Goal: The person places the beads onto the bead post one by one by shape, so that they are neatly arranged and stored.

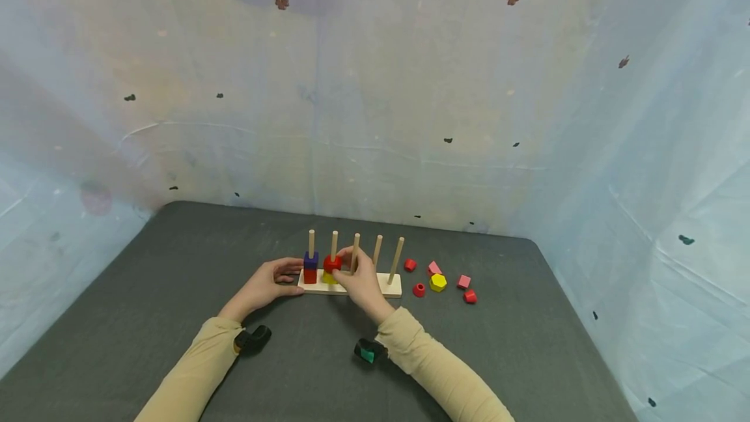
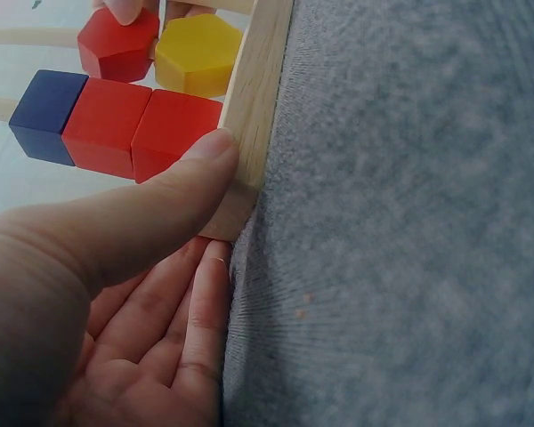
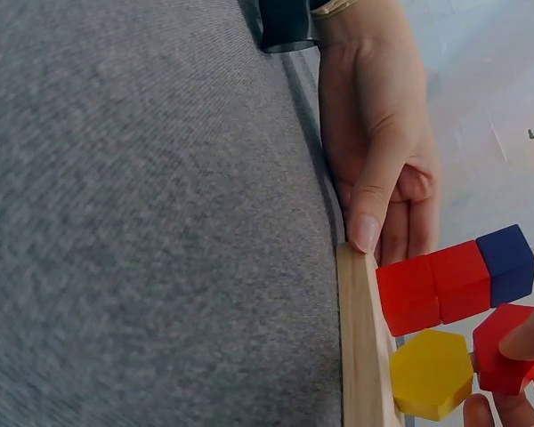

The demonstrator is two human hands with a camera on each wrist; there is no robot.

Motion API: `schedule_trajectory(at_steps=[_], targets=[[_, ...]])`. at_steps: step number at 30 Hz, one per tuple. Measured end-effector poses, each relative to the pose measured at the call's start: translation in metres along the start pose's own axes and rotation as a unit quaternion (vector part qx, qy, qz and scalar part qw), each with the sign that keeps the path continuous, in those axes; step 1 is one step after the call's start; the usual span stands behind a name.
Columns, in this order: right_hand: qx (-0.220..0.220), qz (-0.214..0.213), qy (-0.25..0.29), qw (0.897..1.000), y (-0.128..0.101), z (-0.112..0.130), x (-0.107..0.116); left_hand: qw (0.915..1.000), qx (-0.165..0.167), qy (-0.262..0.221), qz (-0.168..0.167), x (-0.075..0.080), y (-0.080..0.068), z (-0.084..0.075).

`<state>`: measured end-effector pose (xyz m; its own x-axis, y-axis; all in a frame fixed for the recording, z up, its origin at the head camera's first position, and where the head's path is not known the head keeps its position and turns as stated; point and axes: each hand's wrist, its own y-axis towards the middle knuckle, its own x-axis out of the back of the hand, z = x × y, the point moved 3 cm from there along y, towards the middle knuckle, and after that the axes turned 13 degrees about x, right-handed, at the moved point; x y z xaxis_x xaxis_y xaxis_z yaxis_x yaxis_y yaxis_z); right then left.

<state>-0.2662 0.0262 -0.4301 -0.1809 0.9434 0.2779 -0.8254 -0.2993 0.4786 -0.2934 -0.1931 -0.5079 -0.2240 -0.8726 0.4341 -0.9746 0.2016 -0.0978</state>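
A wooden peg board (image 1: 391, 288) with several upright pegs lies on the dark table. My left hand (image 1: 265, 286) grips its left end, the thumb on the front edge and the fingers behind. On the leftmost peg, a dark blue cube (image 2: 49, 117) tops two red cubes (image 2: 107, 126). My right hand (image 1: 364, 286) pinches a red hexagonal block (image 3: 507, 342) that is around the second peg. Just below it on that peg sits a yellow hexagonal block (image 3: 432, 374), with a small gap between the two. The other pegs carry no blocks.
Right of the board lie several loose blocks: a yellow hexagon (image 1: 437, 282), a pink triangular block (image 1: 433, 268), a pink cube (image 1: 464, 281) and red pieces, among them a round one (image 1: 418, 290). A pale patterned curtain (image 1: 375, 83) hangs behind the table.
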Motion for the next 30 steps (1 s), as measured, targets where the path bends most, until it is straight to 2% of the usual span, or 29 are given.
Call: schedule_trajectory(at_steps=[13, 20, 30], targets=[[0.003, 0.0, 0.02, 1.0, -0.004, 0.001, 0.003, 1.0, 0.001, 0.001, -0.003, -0.001, 0.002, 0.003], [0.033, -0.004, 0.044, 0.998, -0.011, 0.006, 0.01, 0.9999, 0.001, 0.005, -0.012, 0.001, 0.001, 0.001], [0.035, 0.0, -0.005, 0.999, -0.027, 0.017, 0.021, 1.0, -0.001, 0.001, -0.001, 0.001, 0.0, 0.001]])
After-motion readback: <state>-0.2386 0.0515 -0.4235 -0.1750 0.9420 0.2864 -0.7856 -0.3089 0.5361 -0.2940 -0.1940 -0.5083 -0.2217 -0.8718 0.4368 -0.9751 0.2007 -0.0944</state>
